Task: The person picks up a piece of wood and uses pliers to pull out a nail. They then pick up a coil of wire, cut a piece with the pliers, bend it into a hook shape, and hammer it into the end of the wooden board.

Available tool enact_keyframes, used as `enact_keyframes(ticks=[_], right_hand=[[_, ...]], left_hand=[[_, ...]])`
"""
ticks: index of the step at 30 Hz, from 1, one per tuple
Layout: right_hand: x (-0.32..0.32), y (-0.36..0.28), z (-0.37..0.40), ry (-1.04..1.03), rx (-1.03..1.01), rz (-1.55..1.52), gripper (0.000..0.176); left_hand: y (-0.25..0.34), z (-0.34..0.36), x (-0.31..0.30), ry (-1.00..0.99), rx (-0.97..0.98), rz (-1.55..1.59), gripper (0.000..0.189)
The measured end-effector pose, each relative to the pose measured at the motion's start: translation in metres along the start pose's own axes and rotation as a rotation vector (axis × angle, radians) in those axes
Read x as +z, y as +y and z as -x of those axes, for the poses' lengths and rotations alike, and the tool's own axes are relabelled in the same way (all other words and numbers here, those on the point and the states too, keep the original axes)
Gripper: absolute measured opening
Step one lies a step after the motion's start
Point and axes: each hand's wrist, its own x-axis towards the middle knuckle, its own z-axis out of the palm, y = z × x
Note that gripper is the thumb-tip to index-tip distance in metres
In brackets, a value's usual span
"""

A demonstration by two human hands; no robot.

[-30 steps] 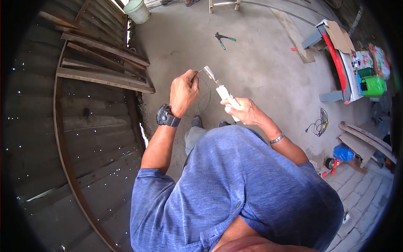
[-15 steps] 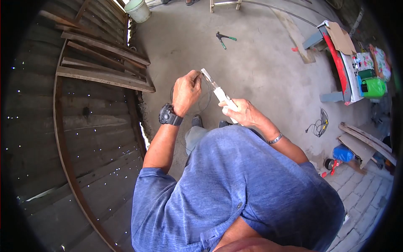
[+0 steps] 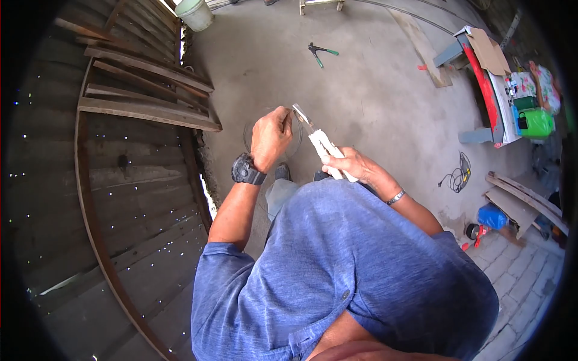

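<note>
My right hand [image 3: 356, 165] is wrapped round the handles of white-handled pliers [image 3: 318, 138]. The handles are spread a little, and the metal jaws point up and to the left, close to my left fingertips. My left hand [image 3: 271, 137], with a black watch at the wrist, is closed in a pinch on a thin wire [image 3: 301, 139]. The wire hangs in a loose loop behind and below that hand. Whether the jaws touch the wire is too small to tell.
Green-handled cutters [image 3: 323, 54] lie on the concrete floor ahead. Wooden boards [image 3: 150, 112] jut out at the left wall. On the right stand a red-edged bench [image 3: 481, 84] with a green bag [image 3: 536, 123], a coiled cable [image 3: 460, 173] and planks [image 3: 527, 195]. A bucket [image 3: 195, 15] is at the back.
The pliers' handles have spread apart in my right hand. Both hands have shifted slightly, with the jaws a little lower and further right.
</note>
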Motion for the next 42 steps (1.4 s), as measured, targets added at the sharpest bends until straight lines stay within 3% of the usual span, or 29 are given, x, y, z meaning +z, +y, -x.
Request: enact_keyframes(ticks=[7,14,24,30,34,35,36,39,42], right_hand=[[0.011,0.002,0.005,0.034,-0.003,-0.173,0.055],[0.005,0.012,-0.002,0.036,-0.037,-0.064,0.051],[0.005,0.02,-0.011,0.225,-0.167,0.269,0.047],[-0.001,-0.01,-0.006,0.312,-0.122,0.279,0.047],[-0.035,-0.042,-0.013,0.499,-0.187,0.181,0.047],[-0.043,-0.047,-0.012,0.541,-0.221,0.211,0.046],[-0.046,-0.051,-0.011,0.544,-0.226,0.218,0.046],[-0.049,-0.059,-0.007,0.549,-0.278,0.315,0.048],[-0.045,-0.059,-0.017,0.503,-0.226,0.219,0.049]], left_hand=[[0.001,-0.001,0.002,-0.001,0.052,0.001,0.011],[0.002,-0.003,0.0,-0.047,0.057,-0.075,0.009],[-0.003,-0.009,0.009,0.017,0.141,-0.088,0.008],[-0.009,-0.014,0.009,0.06,0.092,0.005,0.014],[-0.036,-0.011,-0.014,0.076,-0.009,0.255,0.024],[-0.042,-0.007,-0.018,0.031,-0.124,0.37,0.025],[-0.046,-0.004,-0.022,-0.018,-0.242,0.487,0.026],[-0.054,-0.002,-0.029,-0.026,-0.267,0.499,0.025],[-0.048,-0.011,-0.043,-0.013,-0.274,0.475,0.024]])
